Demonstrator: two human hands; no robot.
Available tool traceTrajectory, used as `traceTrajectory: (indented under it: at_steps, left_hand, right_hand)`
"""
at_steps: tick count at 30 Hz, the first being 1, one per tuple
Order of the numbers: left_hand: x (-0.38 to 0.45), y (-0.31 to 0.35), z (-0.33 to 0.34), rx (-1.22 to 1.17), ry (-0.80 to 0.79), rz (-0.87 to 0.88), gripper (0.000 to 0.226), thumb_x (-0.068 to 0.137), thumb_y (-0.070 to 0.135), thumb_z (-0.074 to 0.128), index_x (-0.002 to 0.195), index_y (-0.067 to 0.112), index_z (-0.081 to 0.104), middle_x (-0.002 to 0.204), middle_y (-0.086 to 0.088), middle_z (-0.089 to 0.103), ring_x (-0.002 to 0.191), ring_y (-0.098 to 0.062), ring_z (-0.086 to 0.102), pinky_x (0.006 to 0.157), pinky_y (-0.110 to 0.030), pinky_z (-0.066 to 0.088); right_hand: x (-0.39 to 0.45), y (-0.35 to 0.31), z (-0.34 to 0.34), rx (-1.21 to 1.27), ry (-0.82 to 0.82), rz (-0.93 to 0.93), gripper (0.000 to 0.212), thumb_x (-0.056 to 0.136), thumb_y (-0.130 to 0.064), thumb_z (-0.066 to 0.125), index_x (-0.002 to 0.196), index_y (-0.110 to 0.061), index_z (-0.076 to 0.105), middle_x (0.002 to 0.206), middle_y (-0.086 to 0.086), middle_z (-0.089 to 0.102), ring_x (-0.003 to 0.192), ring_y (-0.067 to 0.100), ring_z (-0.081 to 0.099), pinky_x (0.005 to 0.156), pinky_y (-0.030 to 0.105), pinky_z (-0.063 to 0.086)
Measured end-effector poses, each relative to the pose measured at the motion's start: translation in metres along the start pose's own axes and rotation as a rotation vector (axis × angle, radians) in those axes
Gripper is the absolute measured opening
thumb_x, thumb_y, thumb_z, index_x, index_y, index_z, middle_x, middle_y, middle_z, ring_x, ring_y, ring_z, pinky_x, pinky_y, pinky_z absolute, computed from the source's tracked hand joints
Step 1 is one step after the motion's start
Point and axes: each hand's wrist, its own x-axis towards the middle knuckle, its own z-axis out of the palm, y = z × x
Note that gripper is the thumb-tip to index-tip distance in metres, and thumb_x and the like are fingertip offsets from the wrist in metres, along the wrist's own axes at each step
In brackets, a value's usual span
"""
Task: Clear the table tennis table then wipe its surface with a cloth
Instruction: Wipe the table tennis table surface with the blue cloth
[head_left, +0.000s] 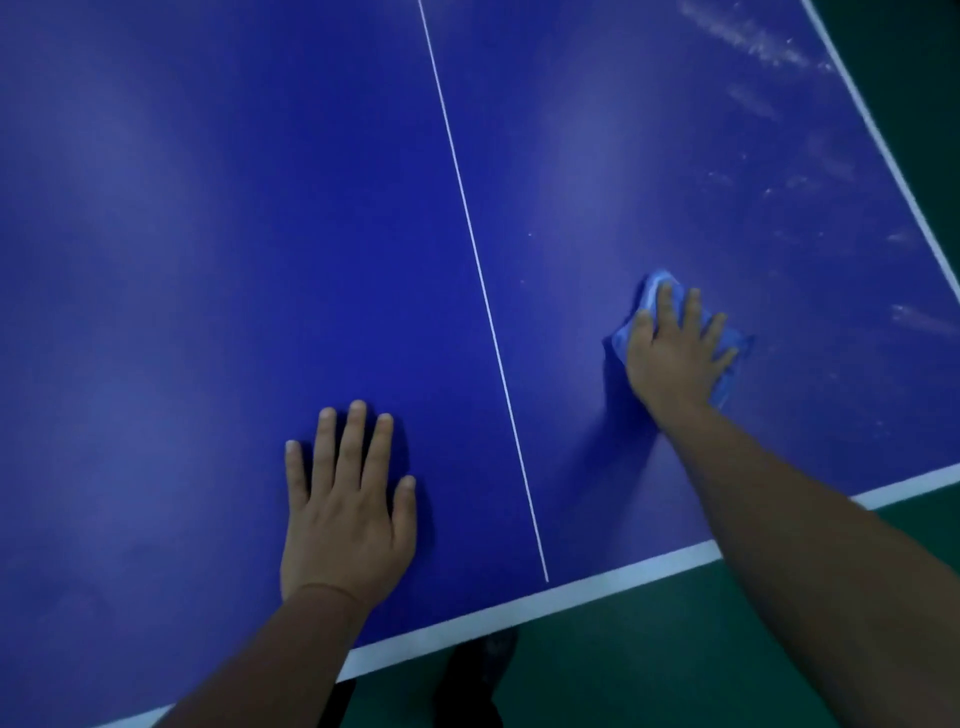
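The blue table tennis table (208, 234) fills most of the view, with a thin white centre line (470, 234) running up it. My right hand (672, 353) lies flat on a crumpled blue cloth (655, 288), pressing it against the right half of the table. My left hand (345, 499) rests palm down on the left half near the front edge, fingers spread, holding nothing. Pale dusty streaks (748, 39) mark the right half beyond and beside the cloth.
A white border line (571, 590) marks the table's near edge, and another (883, 140) runs along the right edge. Green floor (675, 649) lies beyond both edges. A dark shoe (478, 680) shows below the near edge.
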Motion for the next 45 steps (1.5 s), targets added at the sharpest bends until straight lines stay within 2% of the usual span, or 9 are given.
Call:
traceTrajectory:
  at_steps: [2,6,8,15,23,30,37,40,45]
  left_hand:
    - [0.002,0.003,-0.001,0.004,0.002,0.010,0.063,0.098,0.046,0.026,0.154,0.017,0.033,0.163,-0.007,0.024,0.153,-0.029,0.009,0.122,-0.054,0.003]
    - [0.003,0.006,-0.001,0.020,0.013,0.009,0.062,0.096,0.043,0.029,0.151,0.017,0.040,0.161,-0.009,0.029,0.151,-0.032,0.016,0.120,-0.058,0.011]
    - [0.003,0.005,0.000,0.025,0.017,0.012,0.062,0.096,0.042,0.028,0.151,0.017,0.040,0.161,-0.009,0.029,0.151,-0.031,0.015,0.120,-0.057,0.011]
    - [0.002,0.005,0.002,0.025,0.028,0.012,0.061,0.097,0.042,0.028,0.153,0.018,0.037,0.161,-0.011,0.028,0.151,-0.033,0.015,0.120,-0.057,0.009]
    - [0.002,0.006,-0.001,0.007,0.026,-0.005,0.063,0.097,0.044,0.026,0.153,0.018,0.036,0.162,-0.011,0.026,0.152,-0.032,0.013,0.121,-0.057,0.008]
    - [0.002,0.006,0.000,0.021,0.020,-0.010,0.064,0.097,0.045,0.024,0.154,0.019,0.034,0.163,-0.009,0.024,0.152,-0.031,0.011,0.122,-0.055,0.006]
    - [0.002,0.004,0.001,0.004,0.031,-0.017,0.065,0.096,0.047,0.024,0.154,0.020,0.034,0.163,-0.010,0.023,0.152,-0.031,0.010,0.122,-0.054,0.004]
    - [0.001,0.002,0.003,0.010,0.038,-0.016,0.064,0.097,0.047,0.024,0.154,0.020,0.034,0.163,-0.010,0.023,0.152,-0.030,0.010,0.122,-0.053,0.003]
    - [0.001,0.002,0.005,0.028,0.039,-0.016,0.064,0.097,0.047,0.022,0.155,0.021,0.032,0.163,-0.009,0.022,0.152,-0.029,0.009,0.123,-0.052,0.001]
  right_hand:
    - [-0.022,-0.018,0.009,-0.062,0.084,-0.035,0.058,0.103,-0.049,0.030,0.157,-0.034,0.018,0.166,0.004,0.016,0.150,0.041,0.011,0.115,0.070,0.009]
    - [-0.122,-0.051,0.048,-0.159,0.030,-0.864,0.056,0.102,-0.051,0.030,0.155,-0.035,0.025,0.163,0.002,0.025,0.149,0.041,0.018,0.116,0.068,0.012]
    - [-0.099,-0.041,0.041,-0.158,-0.024,-1.022,0.055,0.101,-0.051,0.030,0.154,-0.037,0.029,0.163,0.000,0.027,0.149,0.038,0.020,0.116,0.065,0.013]
    - [0.045,0.036,-0.015,-0.006,0.040,-0.091,0.057,0.103,-0.051,0.026,0.158,-0.037,0.015,0.167,0.000,0.010,0.152,0.038,0.004,0.116,0.068,0.005]
    - [-0.126,0.079,0.024,-0.177,-0.048,-0.997,0.055,0.102,-0.050,0.031,0.153,-0.033,0.034,0.163,0.003,0.027,0.149,0.041,0.021,0.112,0.070,0.019]
    - [-0.014,0.093,-0.016,-0.024,0.060,0.032,0.063,0.099,-0.055,0.022,0.158,-0.035,0.016,0.166,0.003,0.012,0.151,0.041,0.007,0.114,0.071,0.008]
    - [-0.197,0.062,0.046,-0.108,-0.053,-0.988,0.057,0.101,-0.055,0.031,0.155,-0.038,0.028,0.165,-0.003,0.019,0.152,0.038,0.011,0.116,0.068,0.008]
    - [-0.128,0.122,0.016,-0.224,0.021,-0.754,0.061,0.096,-0.054,0.029,0.153,-0.031,0.036,0.161,0.004,0.030,0.147,0.043,0.024,0.113,0.070,0.018]
    - [-0.042,0.154,-0.022,-0.025,-0.008,0.079,0.065,0.097,-0.059,0.016,0.158,-0.038,0.010,0.167,-0.001,0.006,0.152,0.036,0.001,0.117,0.067,0.003]
